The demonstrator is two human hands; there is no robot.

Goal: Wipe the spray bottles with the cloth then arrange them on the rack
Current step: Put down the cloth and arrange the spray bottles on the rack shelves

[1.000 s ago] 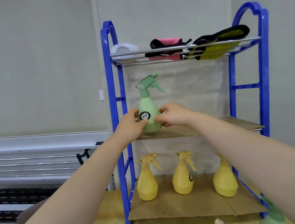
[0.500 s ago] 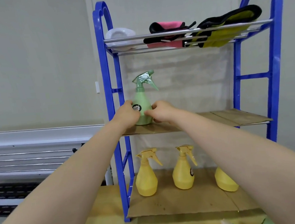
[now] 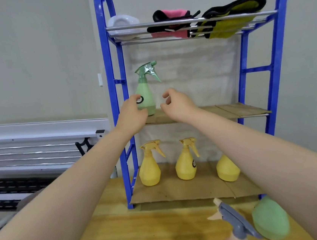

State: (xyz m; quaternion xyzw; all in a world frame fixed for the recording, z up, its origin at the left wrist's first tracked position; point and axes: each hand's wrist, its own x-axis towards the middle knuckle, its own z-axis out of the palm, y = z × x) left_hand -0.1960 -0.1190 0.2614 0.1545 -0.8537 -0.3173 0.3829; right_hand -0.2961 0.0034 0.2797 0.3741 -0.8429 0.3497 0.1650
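Placement of the green spray bottle [image 3: 145, 93] on the middle shelf [image 3: 231, 110] of the blue rack [image 3: 271, 111] looks all but done: it stands upright at the shelf's left end, nozzle turned right. The left hand [image 3: 132, 115] is seen against its lower left side, fingers loosely curled near the label, though whether they actually touch cannot be told; the right hand [image 3: 177, 103] is held just beside it, clear of the plastic, fingers relaxed and gripping nothing. For a clean release, the hands are best drawn straight back so the tall, narrow bottle is not tipped, and the blue upright close by the left wrist should be avoided. Below, three yellow spray bottles [image 3: 185, 162] are lined up on the bottom shelf. Another green spray bottle [image 3: 269, 219] lies on the wooden table [image 3: 147, 235] in front, probably next to be wiped. Gloves [image 3: 234, 15] and a white container [image 3: 122, 22] are kept on the top shelf.
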